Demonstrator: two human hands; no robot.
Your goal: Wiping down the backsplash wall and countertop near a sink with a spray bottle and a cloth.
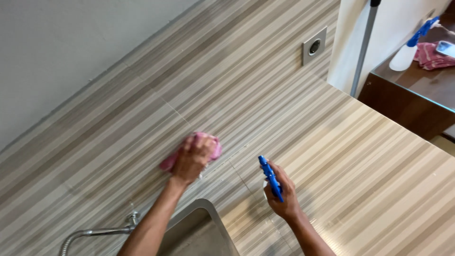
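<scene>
Pink cloth [208, 144]: bunched, pressed flat against the striped tile wall [227, 66] just above the seam where the wall meets the counter [379, 166], above the far corner of the sink [199, 227]. One end of the cloth trails out to the lower left of the hand, another shows at the upper right.

Left hand [192, 159]: clenched over the cloth, knuckles toward the wall, forearm rising across the sink.

Right hand [282, 194]: closed around a spray bottle; fingers wrap the neck, so the body of the bottle is mostly hidden.

Spray bottle head [270, 178]: blue, nozzle aimed up toward the wall, held above the counter near its rear edge, just right of the sink.

Tap [99, 231]: metal, curved, fixed to the wall left of the sink.

Wall socket [313, 46]: grey square plate, round insert, set in the tiles near the far right end of the wall.

Pole [362, 52]: slim, grey, leaning upright past the counter's far right edge.

Dark wooden table [407, 102]: beyond the counter, top right, bearing a second spray bottle [407, 54], white with blue head, and a second pink cloth [429, 57]
</scene>
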